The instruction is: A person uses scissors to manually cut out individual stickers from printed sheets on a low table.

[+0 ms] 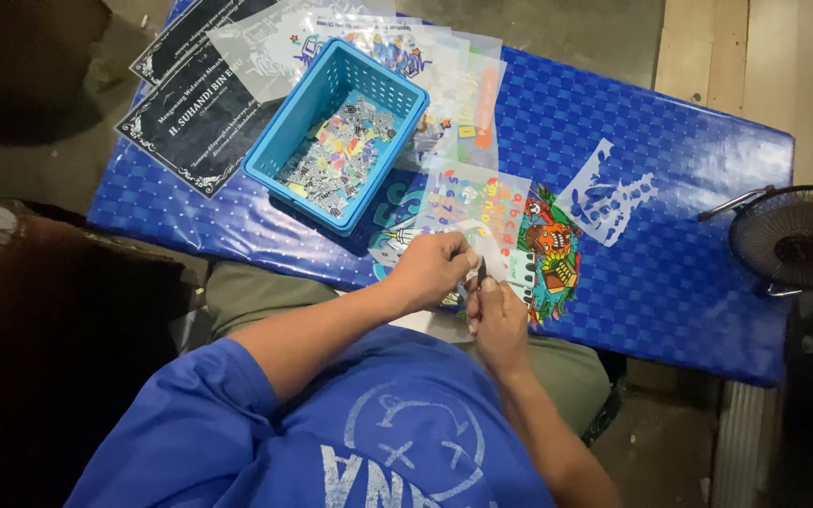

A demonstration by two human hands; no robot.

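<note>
Head view first, and it is the only one I have. Hands meet near the front edge of the long table covered in blue checkered plastic (670,273), roughly at its middle. From where I watch, the left hand (430,271) is curled shut, fingers pinching the near edge of a clear plastic sheet printed with small colourful stickers (470,202). The right hand (498,318) is closed around a thin dark tool like a craft knife (482,273), its tip touching the sheet just beside the left fingertips. I cannot tell what exactly the tip is lifting; the spot is too small.

Just right of the hands lies a large multicoloured cartoon sticker (554,252), flat on the cover. Farther right, toward the back, lies a pale cut-out stencil sheet with figure shapes (606,193).

Behind the left hand, toward the left back corner, a light blue slotted plastic basket (283,141) sits at an angle, holding a heap of small cut sticker pieces (339,156). More clear sticker sheets (444,66) are fanned out behind and beside it. Two black printed cards with white ornamental borders (190,118) overhang the left end.

Beyond the right end stands a small black wire-caged fan (798,240). A blue printed shirt (378,423) fills the bottom.
</note>
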